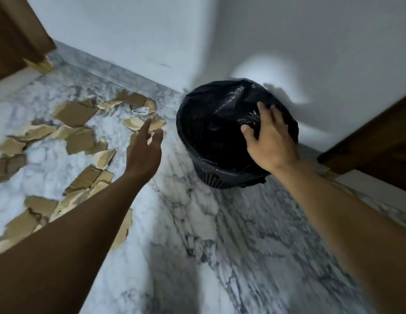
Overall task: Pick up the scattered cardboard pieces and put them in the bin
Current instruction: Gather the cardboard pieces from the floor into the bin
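Several torn brown cardboard pieces [75, 113] lie scattered over the marble floor at the left, one with a white barcode label [140, 110]. A black bin [220, 132] lined with a black plastic bag stands in the corner by the wall. My left hand [145, 150] reaches out over the floor with its fingers apart, holding nothing, just short of the small pieces [134, 123] near the bin. My right hand [269, 141] rests on the bin's right rim, fingers pressing into the bag liner. More cardboard lies under my left forearm.
White walls [129, 30] meet in a corner behind the bin. A brown wooden door or frame [18, 35] stands at the far left, another brown wooden panel [379, 137] at the right. Grey-veined marble floor [197, 234] stretches in front of me.
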The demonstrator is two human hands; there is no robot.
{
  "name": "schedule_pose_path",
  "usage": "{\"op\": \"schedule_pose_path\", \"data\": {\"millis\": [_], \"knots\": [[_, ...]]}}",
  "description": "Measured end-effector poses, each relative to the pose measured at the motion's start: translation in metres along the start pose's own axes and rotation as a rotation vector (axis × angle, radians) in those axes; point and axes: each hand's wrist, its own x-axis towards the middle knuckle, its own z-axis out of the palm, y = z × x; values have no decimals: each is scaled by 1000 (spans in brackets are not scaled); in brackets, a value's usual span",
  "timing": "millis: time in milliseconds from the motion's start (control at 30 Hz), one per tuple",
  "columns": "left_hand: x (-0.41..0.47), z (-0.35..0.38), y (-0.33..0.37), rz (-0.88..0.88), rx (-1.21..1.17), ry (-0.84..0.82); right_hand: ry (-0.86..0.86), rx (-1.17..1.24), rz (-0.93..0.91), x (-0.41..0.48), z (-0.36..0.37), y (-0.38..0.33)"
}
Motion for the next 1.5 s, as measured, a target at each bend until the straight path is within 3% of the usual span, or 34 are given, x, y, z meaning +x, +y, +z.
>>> {"op": "schedule_pose_path", "data": {"millis": [233, 400, 633, 800, 1000, 1300, 1500], "knots": [[-60, -77, -121, 26, 425, 121, -81, -110, -436, -45, 75, -95], [-81, -95, -217, -129, 717, 55, -171, -101, -697, -61, 161, -134], [-51, -79, -300, -209, 797, 104, -258, -123, -550, -20, 281, -115], [3, -73, -331, -156, 807, 113, -283, -174, -372, 43, 342, -103], [85, -78, -338, -46, 840, 104, -287, -101, -297, 135, 394, -116], [172, -96, -342, -29, 846, 142, -369, -104, -356, 209, 436, -152], [194, -98, -341, 54, 862, 217, -171, -60, -580, 230, 453, -187]]}}
